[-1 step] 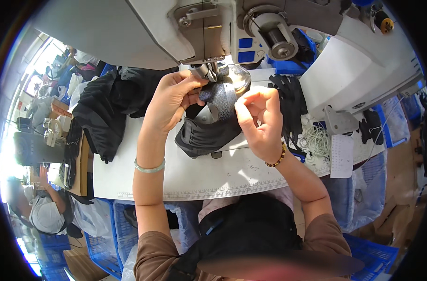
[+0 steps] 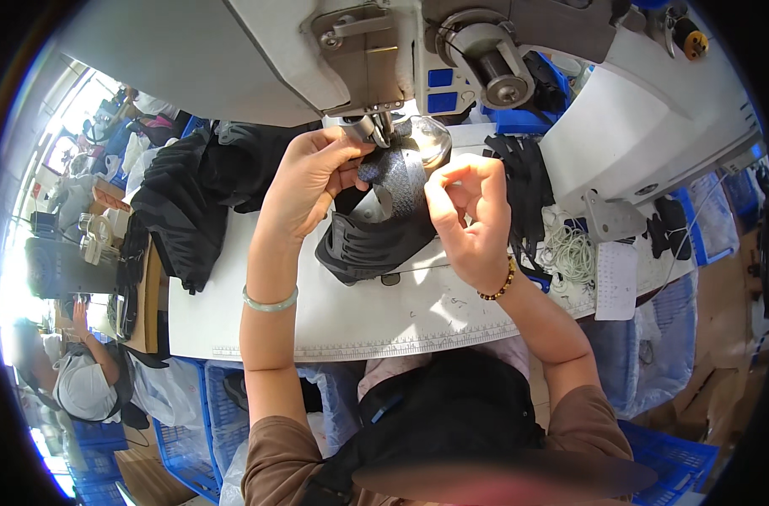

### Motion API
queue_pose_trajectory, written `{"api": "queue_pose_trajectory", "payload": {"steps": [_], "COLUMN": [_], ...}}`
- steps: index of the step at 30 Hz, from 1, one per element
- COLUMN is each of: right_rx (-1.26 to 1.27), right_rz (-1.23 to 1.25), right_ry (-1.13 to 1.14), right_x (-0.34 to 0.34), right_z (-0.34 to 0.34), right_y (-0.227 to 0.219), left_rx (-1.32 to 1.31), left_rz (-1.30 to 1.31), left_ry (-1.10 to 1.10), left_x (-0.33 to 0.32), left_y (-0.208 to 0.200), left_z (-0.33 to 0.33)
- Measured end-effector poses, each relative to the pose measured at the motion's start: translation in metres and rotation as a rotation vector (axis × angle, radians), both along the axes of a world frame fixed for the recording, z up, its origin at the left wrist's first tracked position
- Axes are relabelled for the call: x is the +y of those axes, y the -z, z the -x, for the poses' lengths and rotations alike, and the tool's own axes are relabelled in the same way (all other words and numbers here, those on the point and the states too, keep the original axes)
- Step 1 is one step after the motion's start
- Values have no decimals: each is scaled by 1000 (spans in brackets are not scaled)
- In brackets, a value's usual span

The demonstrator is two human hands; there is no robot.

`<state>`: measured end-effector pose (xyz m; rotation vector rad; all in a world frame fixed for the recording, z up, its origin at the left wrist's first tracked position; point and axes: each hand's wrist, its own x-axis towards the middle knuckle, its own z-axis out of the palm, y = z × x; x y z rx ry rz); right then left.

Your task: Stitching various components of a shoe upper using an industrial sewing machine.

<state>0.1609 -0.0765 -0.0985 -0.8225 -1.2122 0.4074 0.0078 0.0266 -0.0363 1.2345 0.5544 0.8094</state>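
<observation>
Head view: A person is sitting at a white sewing machine [image 2: 190, 55], bare hands bracketing a black-and-grey shoe upper [image 2: 372, 249] on the worktable [image 2: 224, 325].
Latest change: Hardly anything is shifting against the preceding picture; hands and upper are keeping nearly the same pose, so the work is seemingly pausing or creeping along too finely to show.
Left hand [image 2: 304, 173]: Thumb and forefinger are pinching the upper's dark mesh edge, their tips sitting just beside the presser foot [image 2: 383, 135]; the other fingers are curling below.
Right hand [image 2: 473, 219]: Thumb and forefinger are pressing together at the upper's right edge, seemingly pinching it, while the other fingers are folding toward the palm.
Shoe upper: It is lying between the two sets of fingers, its patterned black part spreading below them, its grey collar rising toward the foot.
Left of the fingers: A heap of black uppers [image 2: 178, 202] is resting near the left wrist.
Right of the fingers: Black strips [image 2: 524, 190] are lying just beyond the right hand; a pale cord tangle [image 2: 570, 253] and a white sheet [image 2: 615, 281] are sitting farther out.
In the way: Foot and left fingertips are hiding the stitching point, and sunlight is glaring nearby.
</observation>
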Motion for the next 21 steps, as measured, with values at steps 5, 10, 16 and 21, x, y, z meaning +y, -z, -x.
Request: {"api": "queue_pose_trajectory", "payload": {"steps": [5,10,16,21], "right_rx": [-34,-445,-705,-433], "right_rz": [-68,-300,122,369], "right_ry": [131,235,-330,-580], "right_x": [4,-12,-14,16], "right_z": [-2,8,42,68], "right_y": [5,-23,-48,-34], "left_rx": [46,129,391,565], "left_rz": [-47,-159,-342,-1159], "left_ry": [-80,0,150,-832], "left_x": [-4,-19,-64,-95], "left_y": [0,-5,-3,3], "left_z": [1,13,93,122]}}
